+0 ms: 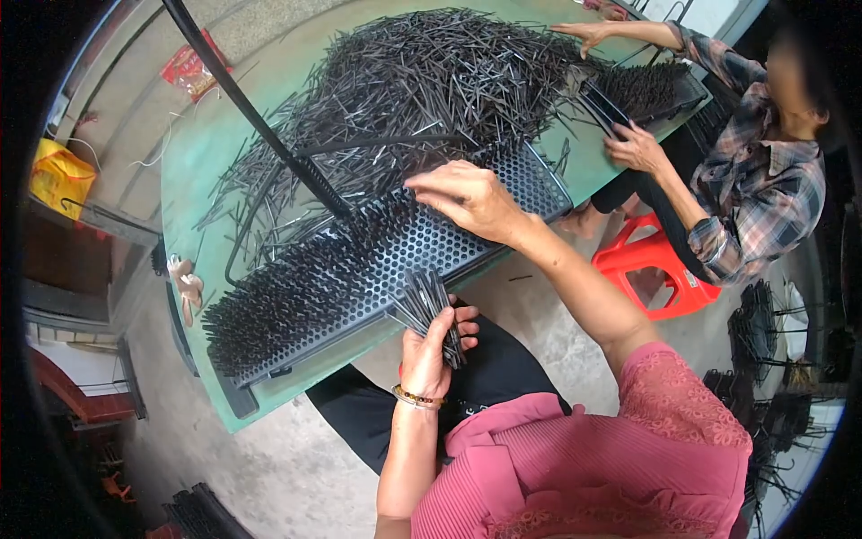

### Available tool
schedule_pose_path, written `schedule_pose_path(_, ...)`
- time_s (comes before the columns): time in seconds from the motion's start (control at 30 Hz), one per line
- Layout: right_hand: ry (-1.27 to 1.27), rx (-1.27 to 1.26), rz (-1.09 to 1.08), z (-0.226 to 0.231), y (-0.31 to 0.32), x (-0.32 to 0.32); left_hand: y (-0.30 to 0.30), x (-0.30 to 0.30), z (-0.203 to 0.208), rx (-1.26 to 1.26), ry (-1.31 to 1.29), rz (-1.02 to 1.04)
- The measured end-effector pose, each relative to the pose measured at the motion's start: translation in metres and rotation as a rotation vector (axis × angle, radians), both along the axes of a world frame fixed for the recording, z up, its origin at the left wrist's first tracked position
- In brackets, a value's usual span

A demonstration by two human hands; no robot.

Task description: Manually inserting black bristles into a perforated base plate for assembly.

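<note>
Fingers of her left hand (pixel 437 346) clamped a bundle of black sticks (pixel 429 310) as ready stock, while the right hand (pixel 469 199) pinched one over the perforated tray (pixel 431 242).

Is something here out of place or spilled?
Mostly no. Thin black rods lie in a loose heap on the green table, some scattered toward its left edge. A red packet lies on the floor beyond the table.

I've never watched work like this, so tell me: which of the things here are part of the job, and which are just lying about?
Part of the job:
- bundle of thin black rods in the left hand
- perforated black tray, partly filled, under the right hand
- heap of loose rods on the green table

Just lying about:
- red packet
- yellow bag
- red stool
</note>
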State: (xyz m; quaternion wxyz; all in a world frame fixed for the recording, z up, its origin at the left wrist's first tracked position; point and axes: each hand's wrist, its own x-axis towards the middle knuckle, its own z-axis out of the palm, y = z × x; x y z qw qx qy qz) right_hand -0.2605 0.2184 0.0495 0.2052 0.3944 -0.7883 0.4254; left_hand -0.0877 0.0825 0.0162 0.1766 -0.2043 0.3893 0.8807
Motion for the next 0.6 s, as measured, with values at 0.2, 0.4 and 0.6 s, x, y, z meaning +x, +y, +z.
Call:
schedule_pose_path(0.2,0.105,0.031,0.010,-0.009,0.003,0.003,0.002,0.001,-0.002,0.006,0.003,-0.024)
schedule_pose_path(0.4,0.132,0.016,-0.080,-0.013,0.002,0.009,0.005,0.001,-0.003,0.037,0.026,-0.013)
schedule_pose_path(0.6,0.190,-0.001,-0.133,-0.004,-0.001,0.017,0.007,-0.001,0.001,-0.048,0.012,0.000)
